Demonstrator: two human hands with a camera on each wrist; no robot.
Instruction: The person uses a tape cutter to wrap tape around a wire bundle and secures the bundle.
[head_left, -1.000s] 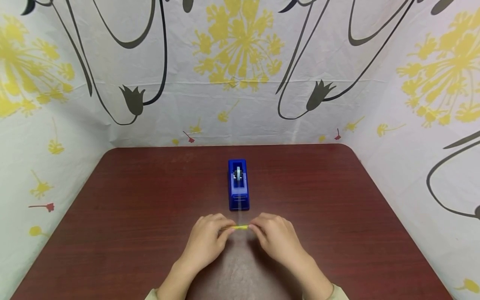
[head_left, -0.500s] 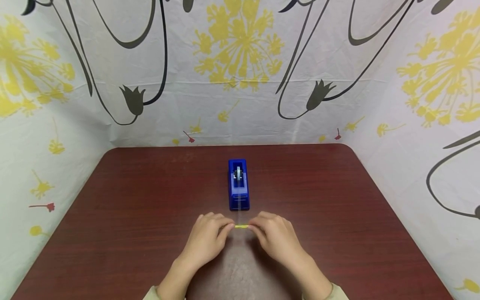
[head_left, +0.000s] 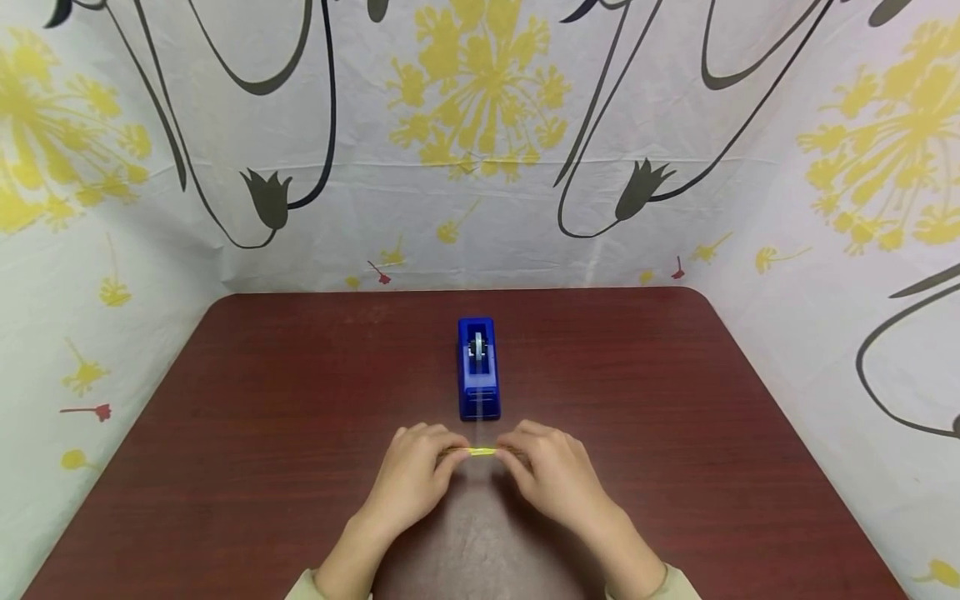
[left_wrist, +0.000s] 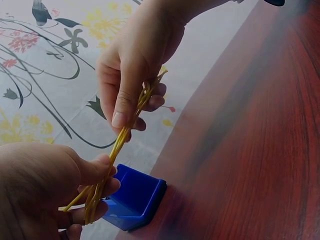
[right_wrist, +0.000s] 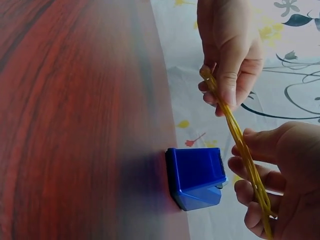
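Observation:
Both hands hold a thin bundle of yellow rubber bands [head_left: 482,452] stretched level between them, just in front of a blue tape dispenser [head_left: 478,367]. My left hand [head_left: 412,471] has one end between thumb and fingers. The other end is pinched by my right hand [head_left: 551,475]. In the left wrist view several strands of the rubber bands [left_wrist: 119,142] run side by side, with looped ends showing near the fingers. The right wrist view shows the bundle [right_wrist: 237,132] lying along the right fingers. Neither hand touches the dispenser.
A dark red wooden table [head_left: 300,375] lies under the hands. Behind it and at both sides hangs a white cloth [head_left: 525,242] with yellow and grey flower prints. The blue tape dispenser [right_wrist: 197,172] stands beyond the hands, with a toothed cutter edge facing them.
The hands have stayed nearly in place. Since half a second ago, thumbs and fingers have parted slightly, showing a bit more of the bundle. The dispenser has not moved.

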